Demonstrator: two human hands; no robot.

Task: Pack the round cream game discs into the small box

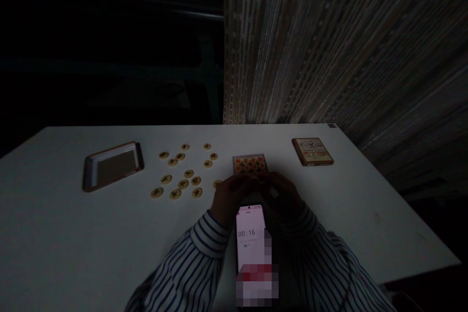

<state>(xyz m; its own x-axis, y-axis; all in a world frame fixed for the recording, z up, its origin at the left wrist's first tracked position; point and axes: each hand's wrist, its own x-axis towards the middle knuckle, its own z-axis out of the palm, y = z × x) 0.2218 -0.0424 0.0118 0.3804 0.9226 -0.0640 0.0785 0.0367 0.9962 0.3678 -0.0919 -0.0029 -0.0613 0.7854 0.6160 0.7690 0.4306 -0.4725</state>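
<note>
Both my hands meet at the near edge of a small open box (249, 162) that holds round game pieces with red marks. My left hand (231, 198) has its fingers curled toward the box, and my right hand (284, 196) is curled beside it. The dark hides what the fingers hold. Several pale round pieces (183, 171) with dark marks lie scattered on the white table (54, 234) to the left of the box. A lit phone (250, 236) showing a timer lies between my wrists.
A dark rectangular tray or lid (112, 165) lies at the left of the table. A flat printed box lid (312, 151) rests at the far right. A striped curtain-like wall (347, 44) rises behind the table. The room is very dim.
</note>
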